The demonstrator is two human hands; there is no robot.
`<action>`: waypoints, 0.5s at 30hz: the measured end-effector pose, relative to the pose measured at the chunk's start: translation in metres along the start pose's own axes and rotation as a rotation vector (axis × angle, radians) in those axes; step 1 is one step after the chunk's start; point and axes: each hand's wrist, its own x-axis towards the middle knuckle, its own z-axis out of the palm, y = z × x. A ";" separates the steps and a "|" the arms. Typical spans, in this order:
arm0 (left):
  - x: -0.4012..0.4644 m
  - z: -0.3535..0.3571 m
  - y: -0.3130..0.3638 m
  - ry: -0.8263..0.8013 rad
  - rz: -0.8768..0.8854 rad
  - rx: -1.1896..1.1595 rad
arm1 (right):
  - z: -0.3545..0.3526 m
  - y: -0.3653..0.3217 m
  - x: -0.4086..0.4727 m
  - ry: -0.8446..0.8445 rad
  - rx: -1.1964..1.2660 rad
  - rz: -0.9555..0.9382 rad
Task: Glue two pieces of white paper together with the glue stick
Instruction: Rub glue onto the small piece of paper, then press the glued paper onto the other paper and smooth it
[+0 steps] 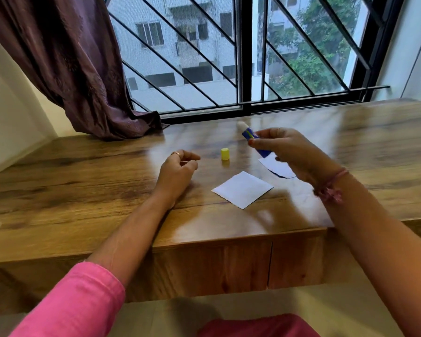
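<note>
Your right hand (284, 147) pinches the uncapped glue stick (252, 137) by its blue barrel, white tip raised above the surface (83, 181). It looks light, rigid and slick, so hold mid-barrel. Your left hand (178, 166) rests loosely curled, holding nothing. The yellow cap (225, 154) stands between your hands. Both thin, flimsy papers lie flat: near paper (242, 189) in front, far paper (276, 167) partly under your right hand.

The counter (107, 181) is grained wood with a glossy, light-reflecting finish, the two pieces of white paper (242, 189) look matt and smooth, the glue stick (252, 137) and its yellow cap (225, 154) look like smooth plastic, and the curtain (78, 69) is crinkled cloth with a faint sheen.
</note>
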 end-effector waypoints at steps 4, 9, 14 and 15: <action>0.002 -0.002 0.000 0.042 -0.023 0.001 | 0.012 -0.009 0.034 -0.046 -0.060 -0.005; 0.005 -0.004 -0.002 0.019 -0.060 0.011 | 0.030 -0.006 0.063 -0.079 -0.054 -0.041; 0.007 -0.004 -0.003 0.002 -0.066 0.033 | 0.049 0.010 0.073 -0.046 -0.248 -0.096; 0.007 -0.004 -0.002 -0.006 -0.065 0.036 | 0.053 0.012 0.073 -0.045 -0.302 -0.119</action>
